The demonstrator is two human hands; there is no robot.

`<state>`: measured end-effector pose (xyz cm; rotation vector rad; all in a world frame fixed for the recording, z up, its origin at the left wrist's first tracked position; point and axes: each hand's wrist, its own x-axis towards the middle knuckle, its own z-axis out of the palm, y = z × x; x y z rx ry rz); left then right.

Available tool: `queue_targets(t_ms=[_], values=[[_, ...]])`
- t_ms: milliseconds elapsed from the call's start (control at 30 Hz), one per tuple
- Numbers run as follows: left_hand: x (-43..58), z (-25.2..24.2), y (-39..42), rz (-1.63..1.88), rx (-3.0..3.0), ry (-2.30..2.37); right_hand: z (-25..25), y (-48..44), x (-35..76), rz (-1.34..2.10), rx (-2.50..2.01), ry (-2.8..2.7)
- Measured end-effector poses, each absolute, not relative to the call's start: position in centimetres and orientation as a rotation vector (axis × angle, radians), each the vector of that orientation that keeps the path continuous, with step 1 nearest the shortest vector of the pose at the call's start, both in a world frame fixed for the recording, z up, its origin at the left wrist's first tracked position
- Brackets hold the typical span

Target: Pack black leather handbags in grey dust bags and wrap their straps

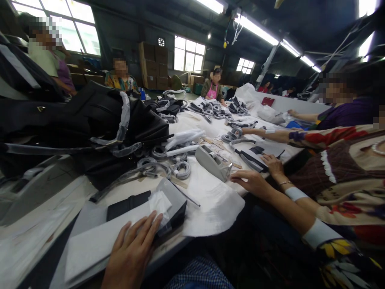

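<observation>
My left hand [132, 249] lies flat with fingers stretched over a white padded sheet [90, 249]. Its fingertips touch a small clear plastic packet [161, 204]. Under these is a flat black piece [128, 206], perhaps a folded bag, on grey sheeting [173, 192]; a thin black cord sticks out from it. To the right, my right hand [252, 182] is at the cutter end of a grey tape dispenser [212, 162]. Its fingers are bent together there, and what they pinch, if anything, is too small to make out.
Black bags [90, 116] with plastic-wrapped handles pile up at left. Coiled wrapped straps [182, 169] and white sheets [213, 200] cover the table's middle. Close on my right, a co-worker's hand [273, 166] works on a black piece. Another grey dispenser [39, 188] stands at left.
</observation>
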<state>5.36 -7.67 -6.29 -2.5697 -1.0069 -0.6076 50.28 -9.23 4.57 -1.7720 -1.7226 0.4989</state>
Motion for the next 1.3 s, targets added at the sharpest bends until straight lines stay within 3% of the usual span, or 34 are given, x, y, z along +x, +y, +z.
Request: queue_targets(t_ms=[200,367,633,900,1300], values=[[5.7,-5.6,-8.4,-0.558,-2.619,-1.093,8.9,-7.1,39.8,0.670,-1.357,-2.366],[6.3,-5.2,-8.8,-0.576,-2.622,-1.199,9.4,-2.2,31.4,0.875,-0.983,-2.659],[7.0,-5.7,-9.0,-0.789,-2.577,-1.281,4.9,5.0,24.4,0.553,-1.093,-3.160],[7.0,-5.4,-9.0,-0.812,-2.579,-1.296,4.5,7.0,22.5,0.361,-1.114,-3.251],[7.0,-6.3,-8.8,-0.799,-2.515,-1.293,0.6,13.1,24.2,1.264,-0.936,-3.059]])
